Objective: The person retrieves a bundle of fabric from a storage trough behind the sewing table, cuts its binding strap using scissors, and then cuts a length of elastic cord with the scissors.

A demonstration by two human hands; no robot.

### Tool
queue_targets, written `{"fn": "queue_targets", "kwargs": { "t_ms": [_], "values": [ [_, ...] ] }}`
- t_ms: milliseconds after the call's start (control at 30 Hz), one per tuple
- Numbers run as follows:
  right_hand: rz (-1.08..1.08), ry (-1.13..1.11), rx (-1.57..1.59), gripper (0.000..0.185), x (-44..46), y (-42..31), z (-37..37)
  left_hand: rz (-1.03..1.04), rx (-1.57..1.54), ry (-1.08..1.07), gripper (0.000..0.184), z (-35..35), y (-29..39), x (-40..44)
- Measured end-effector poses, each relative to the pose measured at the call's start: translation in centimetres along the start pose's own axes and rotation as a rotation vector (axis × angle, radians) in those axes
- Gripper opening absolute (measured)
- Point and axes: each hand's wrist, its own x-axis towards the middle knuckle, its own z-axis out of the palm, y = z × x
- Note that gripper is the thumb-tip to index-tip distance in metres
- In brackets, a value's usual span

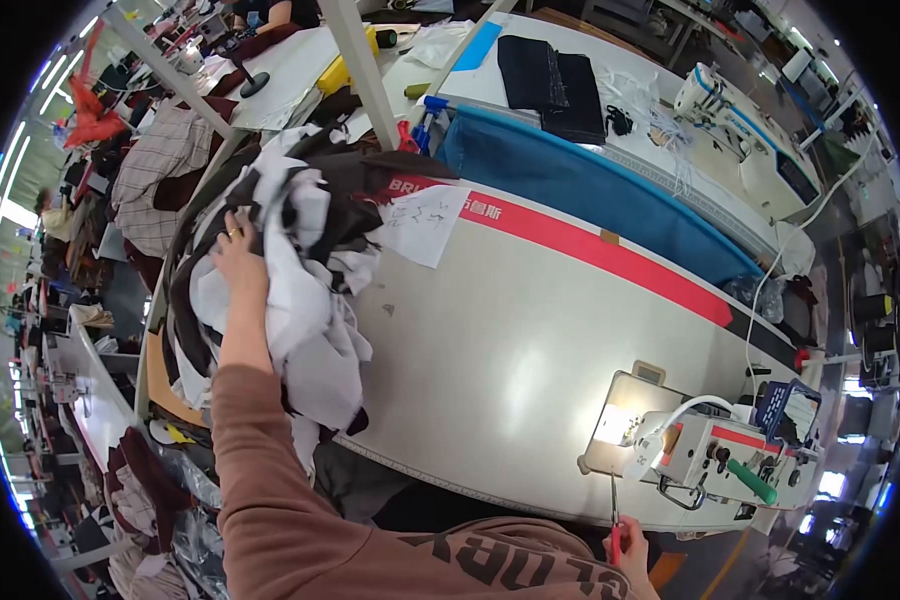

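Observation:
My left hand (238,250), with a ring on one finger, reaches into a heap of white and dark cloth (295,290) on the left end of the sewing table (450,340). Its fingers lie spread on the cloth. Down at the table's front edge, my right hand (628,548) is closed around a red-handled tool (616,535) with a thin metal tip pointing up toward the sewing machine (710,455). A lit lamp (642,460) shines on the needle area. A paper with handwriting (422,226) lies beside the heap.
Behind the table hangs a blue cloth trough (570,180). Beyond it are folded black cloth (555,85) and a second sewing machine (750,140). A white post (358,70) rises behind the heap. Checked cloth (160,165) lies at the left; another person's arm (270,15) shows at the top.

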Motion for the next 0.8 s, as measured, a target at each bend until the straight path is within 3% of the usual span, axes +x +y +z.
{"fn": "queue_targets", "kwargs": {
  "t_ms": [133,200,267,367,433,567,633,800],
  "values": [
    [-0.034,-0.017,-0.038,0.040,-0.3,1.4,-0.3,0.055,-0.223,0.112,0.057,-12.6,3.7,-1.9],
    [-0.046,-0.013,-0.040,0.040,-0.2,1.1,-0.3,0.134,-0.320,0.243,0.056,-15.2,6.5,-3.5],
    [-0.058,0.004,-0.050,0.040,0.1,1.1,-0.4,0.429,-0.500,0.001,0.057,-17.7,10.1,-5.8],
    [-0.126,-0.015,-0.183,0.041,0.2,1.4,-0.6,0.585,-0.671,-0.060,0.057,-13.2,15.3,-6.9],
    [-0.092,-0.005,-0.153,0.041,-0.3,0.9,-0.8,0.507,-0.489,-0.181,0.057,-7.5,16.7,-5.0],
    [-0.052,-0.004,-0.171,0.038,-0.2,1.7,-1.0,0.296,-0.286,-0.278,0.048,-3.2,13.5,-0.5],
    [0.108,-0.038,-0.089,0.038,-0.3,0.3,-0.6,0.243,-0.177,-0.306,0.043,-1.0,11.3,0.7],
    [0.174,0.033,-0.121,0.034,-1.4,-1.0,-0.9,0.121,0.067,-0.242,0.040,2.7,9.1,2.3]
  ]
}}
